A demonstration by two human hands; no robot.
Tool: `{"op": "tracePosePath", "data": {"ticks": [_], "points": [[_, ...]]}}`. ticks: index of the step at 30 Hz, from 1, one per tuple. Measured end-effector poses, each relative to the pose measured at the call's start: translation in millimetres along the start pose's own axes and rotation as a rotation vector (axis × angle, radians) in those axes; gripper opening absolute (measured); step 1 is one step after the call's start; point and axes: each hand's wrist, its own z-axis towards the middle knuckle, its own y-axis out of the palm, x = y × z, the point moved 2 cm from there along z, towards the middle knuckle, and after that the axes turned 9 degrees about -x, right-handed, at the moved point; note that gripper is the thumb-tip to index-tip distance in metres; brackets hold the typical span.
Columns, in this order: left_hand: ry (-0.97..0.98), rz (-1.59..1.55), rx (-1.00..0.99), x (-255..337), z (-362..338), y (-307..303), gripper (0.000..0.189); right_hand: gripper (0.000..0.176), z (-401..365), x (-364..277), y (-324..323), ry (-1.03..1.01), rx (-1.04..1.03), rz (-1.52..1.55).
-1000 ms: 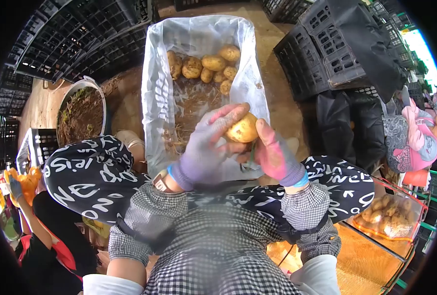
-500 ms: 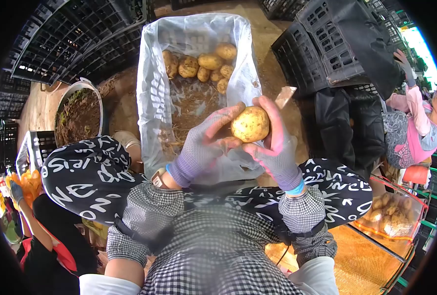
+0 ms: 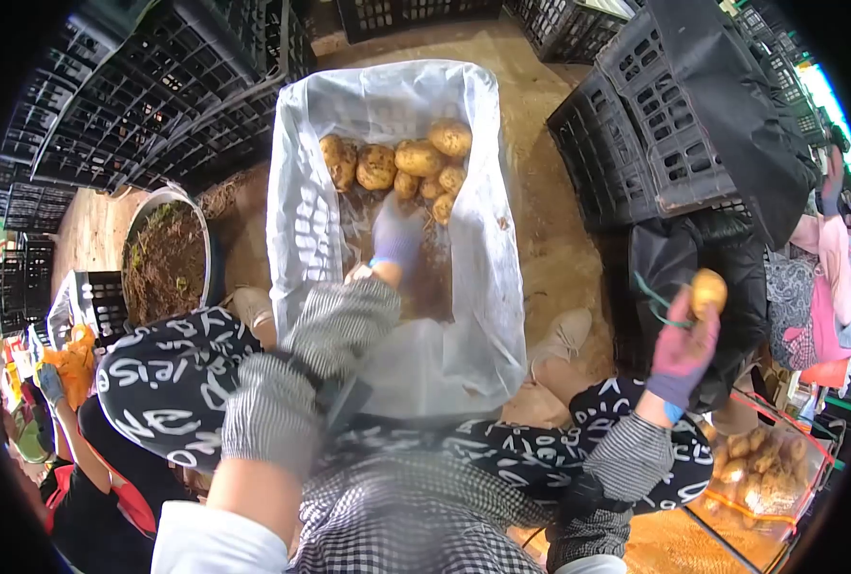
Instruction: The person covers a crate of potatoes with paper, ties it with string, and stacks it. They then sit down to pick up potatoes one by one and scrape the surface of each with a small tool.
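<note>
My left hand (image 3: 397,234), gloved and blurred by motion, reaches into the crate lined with clear plastic (image 3: 487,249), just below several potatoes (image 3: 375,167) at its far end. Its fingers are too smeared to read. Out to the right, my right hand (image 3: 684,337), in a pink and grey glove, grips a yellow potato (image 3: 708,293) over a black-lined crate (image 3: 650,258). A thin green strand hangs beside that potato.
A tub of soil and debris (image 3: 165,256) stands at left, below stacked black crates (image 3: 172,96). More crates (image 3: 660,105) rise at right. Bagged potatoes (image 3: 755,474) lie lower right. Co-workers (image 3: 832,277) are at the right edge and lower left.
My hands have parted. The right one has carried the potato to the right, while the left one has let go of it and moved forward into the plastic-lined crate.
</note>
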Motion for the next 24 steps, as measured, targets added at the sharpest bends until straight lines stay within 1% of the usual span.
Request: {"op": "tracePosePath", "data": {"ticks": [1, 2, 3, 4, 6, 7, 8, 10, 11, 12, 13, 14, 15, 16, 18, 21, 22, 23, 24], "points": [[0.112, 0.282, 0.111, 0, 22, 8, 0.051, 0.03, -1, -10, 0, -0.231, -0.1, -0.406], [0.172, 0.357, 0.053, 12, 41, 10, 0.057, 0.033, -6, -19, -2, -0.463, -0.198, -0.812], [0.231, 0.432, -0.007, 25, 58, 8, 0.064, 0.038, 1, -17, -13, -0.362, -0.175, -0.809], [0.291, 0.506, -0.068, 38, 74, 7, 0.07, 0.039, 4, -12, -26, -0.227, -0.123, -0.473], [0.301, 0.547, -0.207, 13, 115, 25, 0.073, 0.042, -20, -15, 14, 0.048, -0.015, 0.195], [0.305, 0.57, -0.278, 2, 126, 29, 0.075, 0.048, -27, -11, 33, 0.092, 0.009, 0.087], [0.291, 0.521, -0.321, 3, 127, 24, 0.075, 0.047, -36, -9, 53, 0.13, -0.036, 0.029], [0.267, 0.425, -0.401, 11, 129, 8, 0.076, 0.045, -44, 0, 70, 0.175, -0.123, -0.004], [0.202, 0.318, -0.522, 1, 133, 4, 0.069, 0.044, -49, 1, 78, 0.19, -0.167, -0.009], [-0.021, 0.007, -0.685, -2, 126, 1, 0.067, 0.043, -55, 3, 89, 0.205, -0.215, -0.012], [-0.245, -0.31, -0.828, -6, 114, -2, 0.065, 0.043, -64, 5, 103, 0.206, -0.216, -0.097], [-0.279, -0.542, -0.938, 5, 90, -14, 0.064, 0.043, -72, 10, 110, 0.164, -0.299, -0.163], [-0.342, -0.765, -1.049, 16, 67, -25, 0.063, 0.045, -82, 12, 122, 0.192, -0.35, -0.241], [-0.208, -0.898, -1.144, 54, 28, -49, 0.062, 0.049, -92, 13, 134, 0.221, -0.4, -0.323], [-0.229, -1.033, -1.16, 86, -19, -71, 0.065, 0.058, -107, 19, 154, 0.19, -0.556, -0.467], [-0.259, -1.174, -1.17, 126, -81, -99, 0.068, 0.06, -128, 32, 175, 0.202, -0.641, -0.283], [-0.265, -1.212, -1.167, 131, -98, -104, 0.069, 0.058, -133, 31, 176, 0.241, -0.688, -0.288], [-0.27, -1.156, -1.169, 126, -107, -106, 0.07, 0.057, -139, 31, 177, 0.28, -0.736, -0.294], [-0.216, -1.127, -1.149, 124, -117, -109, 0.07, 0.055, -143, 33, 176, 0.304, -0.813, -0.392]]}}
